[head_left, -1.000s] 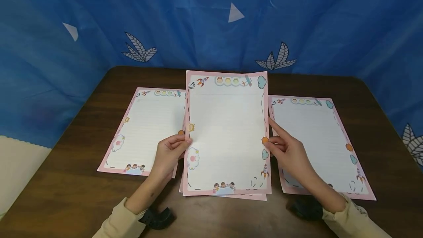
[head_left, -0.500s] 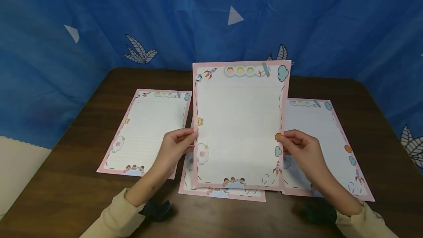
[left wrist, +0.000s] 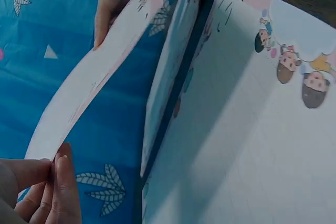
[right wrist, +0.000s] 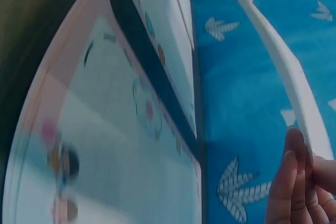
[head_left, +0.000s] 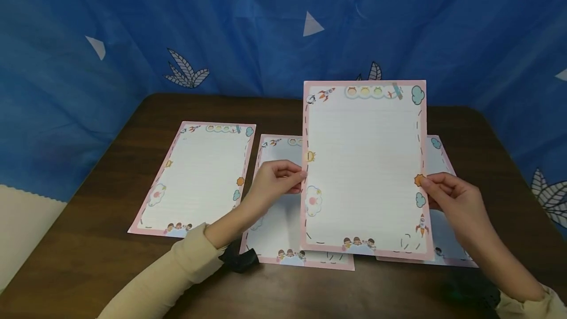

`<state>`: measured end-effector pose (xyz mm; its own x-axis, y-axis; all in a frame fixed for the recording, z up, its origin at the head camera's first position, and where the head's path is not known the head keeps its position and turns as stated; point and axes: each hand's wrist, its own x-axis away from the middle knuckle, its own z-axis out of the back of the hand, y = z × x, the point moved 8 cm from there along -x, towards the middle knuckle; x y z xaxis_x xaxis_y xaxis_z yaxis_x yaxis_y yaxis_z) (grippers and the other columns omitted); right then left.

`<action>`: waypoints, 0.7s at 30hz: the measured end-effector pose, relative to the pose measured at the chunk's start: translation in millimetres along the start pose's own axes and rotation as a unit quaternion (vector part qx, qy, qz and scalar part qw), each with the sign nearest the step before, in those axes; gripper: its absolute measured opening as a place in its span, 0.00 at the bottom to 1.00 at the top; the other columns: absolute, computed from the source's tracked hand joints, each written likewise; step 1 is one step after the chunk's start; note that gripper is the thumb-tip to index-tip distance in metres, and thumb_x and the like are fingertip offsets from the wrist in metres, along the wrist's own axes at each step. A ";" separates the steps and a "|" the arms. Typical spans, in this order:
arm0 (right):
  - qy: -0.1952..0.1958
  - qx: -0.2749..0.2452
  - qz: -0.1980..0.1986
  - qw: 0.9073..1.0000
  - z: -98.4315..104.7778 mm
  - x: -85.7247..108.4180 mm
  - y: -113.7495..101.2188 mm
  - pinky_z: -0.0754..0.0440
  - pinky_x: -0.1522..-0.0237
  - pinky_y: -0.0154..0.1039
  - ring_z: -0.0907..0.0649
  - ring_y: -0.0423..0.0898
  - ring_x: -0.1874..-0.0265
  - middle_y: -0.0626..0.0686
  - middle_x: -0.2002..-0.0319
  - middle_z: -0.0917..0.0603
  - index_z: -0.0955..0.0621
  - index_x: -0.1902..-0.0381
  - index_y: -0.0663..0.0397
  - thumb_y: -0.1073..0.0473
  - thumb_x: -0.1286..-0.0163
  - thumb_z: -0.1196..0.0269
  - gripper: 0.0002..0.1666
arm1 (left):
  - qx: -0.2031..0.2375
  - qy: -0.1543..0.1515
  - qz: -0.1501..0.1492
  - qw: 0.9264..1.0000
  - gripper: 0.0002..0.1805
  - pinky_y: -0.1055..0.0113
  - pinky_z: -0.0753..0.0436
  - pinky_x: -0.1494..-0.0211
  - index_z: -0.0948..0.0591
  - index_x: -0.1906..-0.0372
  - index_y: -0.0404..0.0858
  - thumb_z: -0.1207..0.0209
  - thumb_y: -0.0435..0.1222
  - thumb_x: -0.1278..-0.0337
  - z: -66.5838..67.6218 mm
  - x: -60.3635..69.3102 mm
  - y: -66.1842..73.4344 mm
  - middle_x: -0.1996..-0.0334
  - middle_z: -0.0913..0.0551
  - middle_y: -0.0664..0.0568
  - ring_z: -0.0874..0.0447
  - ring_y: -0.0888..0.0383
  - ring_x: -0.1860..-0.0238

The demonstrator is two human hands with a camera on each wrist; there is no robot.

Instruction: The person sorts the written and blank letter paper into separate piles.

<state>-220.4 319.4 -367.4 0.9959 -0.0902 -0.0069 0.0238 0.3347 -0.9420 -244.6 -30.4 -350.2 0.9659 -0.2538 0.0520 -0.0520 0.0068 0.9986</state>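
Between both hands a sheet of pink-bordered paper (head_left: 365, 166) is held up, printed with rockets, clouds and small children. My left hand (head_left: 279, 181) pinches its left edge between thumb and fingers. At the right edge, by the orange sun print, my right hand (head_left: 458, 206) pinches it the same way. In the left wrist view the sheet (left wrist: 89, 82) appears nearly edge-on, above the table. Beneath it lie a middle paper (head_left: 279, 220), partly covered by the sheet and left hand, and a right paper (head_left: 447, 230), mostly hidden behind the sheet.
A matching left paper (head_left: 199, 176) lies flat on the dark wooden table (head_left: 106, 176). Behind the table hangs a blue curtain (head_left: 266, 28) with white leaf and triangle prints. Black wrist cameras (head_left: 241, 258) sit under the forearms.
Both hands have lifted the sheet and carried it right, from above the middle paper toward the right paper. More of the middle paper now shows, less of the right one.
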 end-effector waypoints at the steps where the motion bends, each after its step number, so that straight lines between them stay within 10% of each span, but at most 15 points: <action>1: -0.004 -0.001 -0.006 1.000 4.2 2.2 -5.4 0.19 0.70 0.31 0.16 0.42 0.74 0.45 0.67 0.14 0.20 0.57 0.56 0.53 0.33 0.40 0.13 | -0.002 -0.009 0.005 1.000 0.07 0.62 0.17 0.64 0.19 0.63 0.26 0.38 0.29 0.44 -6.2 -3.3 -0.8 0.73 0.17 0.44 0.18 0.58 0.74; 14: -0.051 0.095 -0.027 0.994 64.1 -1.9 19.9 0.22 0.75 0.29 0.19 0.42 0.77 0.39 0.72 0.18 0.20 0.66 0.45 0.59 0.29 0.45 0.08 | -0.061 -0.109 0.059 0.990 0.05 0.66 0.18 0.71 0.18 0.69 0.29 0.39 0.30 0.43 -83.8 -41.3 -20.4 0.82 0.18 0.46 0.17 0.56 0.80; 21: -0.071 0.158 -0.060 0.983 82.5 -6.4 51.6 0.22 0.75 0.31 0.20 0.43 0.76 0.40 0.73 0.20 0.23 0.62 0.64 0.54 0.27 0.48 0.16 | -0.079 -0.140 0.087 0.983 0.06 0.69 0.19 0.76 0.18 0.72 0.32 0.41 0.30 0.42 -116.3 -52.5 -41.0 0.83 0.18 0.50 0.18 0.58 0.82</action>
<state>-218.3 414.6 -388.3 0.9860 -0.0222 0.1656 0.1449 0.6062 -0.7820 -263.6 95.2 -393.0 0.8370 -0.4919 0.2398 -0.1481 0.2183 0.9646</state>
